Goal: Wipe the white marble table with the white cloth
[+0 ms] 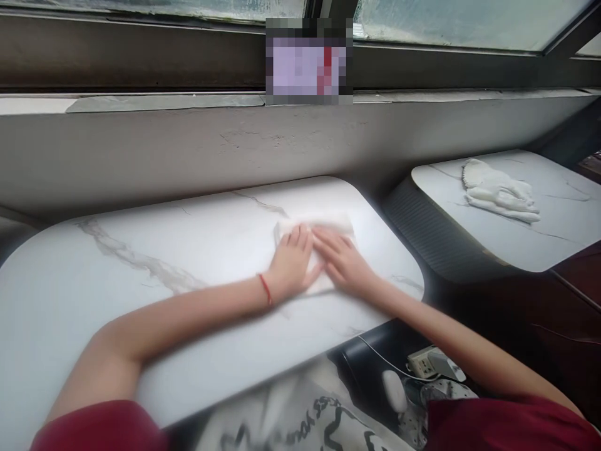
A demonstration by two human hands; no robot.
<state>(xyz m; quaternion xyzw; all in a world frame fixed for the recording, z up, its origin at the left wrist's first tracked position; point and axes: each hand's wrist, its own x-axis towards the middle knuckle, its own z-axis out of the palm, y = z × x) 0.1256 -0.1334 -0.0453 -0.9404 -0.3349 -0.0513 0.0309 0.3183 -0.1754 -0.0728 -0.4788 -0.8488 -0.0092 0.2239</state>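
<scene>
A white cloth [331, 222] lies spread on a white marble-patterned table [225, 250], near its right end. My left hand [293, 260] presses flat on the cloth, fingers stretched out, with a thin red string bracelet [265, 289] at the wrist. Beside it my right hand [345, 260] also rests flat on the cloth, its fingers extended. The fingertips of both hands come close together near the middle of the cloth. Part of the cloth is hidden under the hands, and its edges look slightly blurred.
On a second white table [558, 194] at the right lies a crumpled white cloth [500, 191]. A wall [188, 144] and windows stand behind. Below the table's front edge are a power strip [420, 363], a plug, a cable and patterned fabric [300, 413].
</scene>
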